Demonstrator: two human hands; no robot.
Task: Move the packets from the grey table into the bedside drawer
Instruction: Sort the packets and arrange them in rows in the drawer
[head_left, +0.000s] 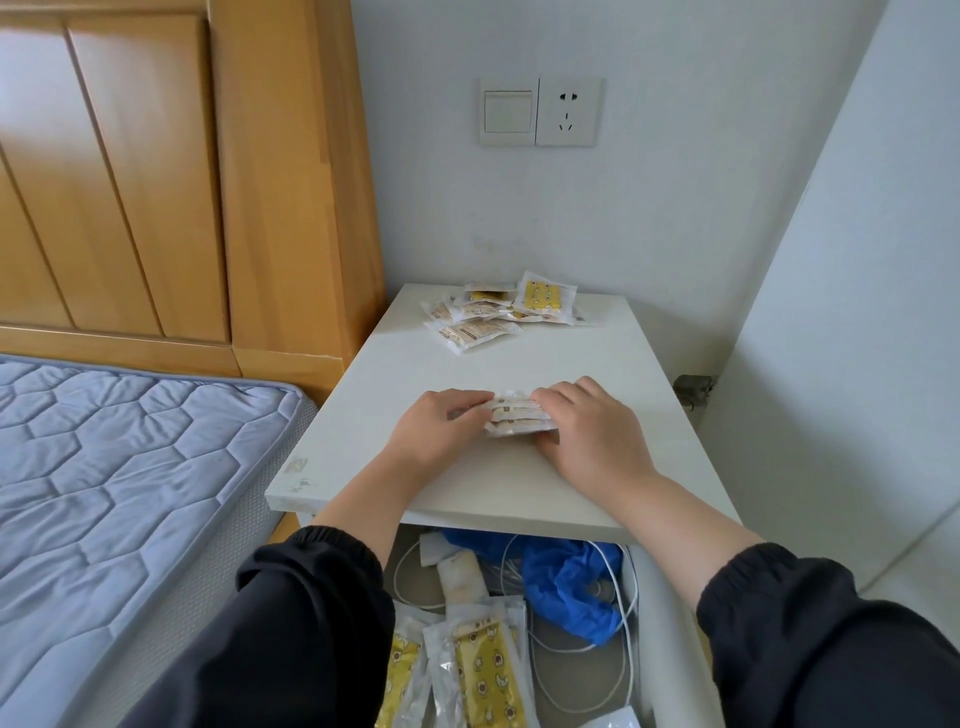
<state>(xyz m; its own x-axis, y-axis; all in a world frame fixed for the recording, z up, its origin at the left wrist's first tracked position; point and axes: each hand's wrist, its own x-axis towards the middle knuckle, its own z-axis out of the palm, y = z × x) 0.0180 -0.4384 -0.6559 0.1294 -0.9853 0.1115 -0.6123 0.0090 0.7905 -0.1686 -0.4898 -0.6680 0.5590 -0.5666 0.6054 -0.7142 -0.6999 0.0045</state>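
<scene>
Head view shows us partway through the job, at the gathering step. Our left hand and right hand meet at mid-frame over the counter, and between them sits a small stack of packets, squared up with its edges roughly aligned. The left hand's fingers curl against the stack's left end. The right hand's fingers lie over its right end with the thumb tucked under the near edge, so both hands grip the stack, which rests on the counter.

A loose pile of packets waits at the counter's far end, just above centre of the frame, well apart from our hands. At the bottom of the frame the drawer stands open under the counter's near edge, and yellow packets already lie in it beside a blue bag and a white cable.

Next we judge the stack must be lifted as one, kept pinched so that no packet slides out, drawn back past the counter's edge and lowered into the drawer. The far pile would follow.
</scene>
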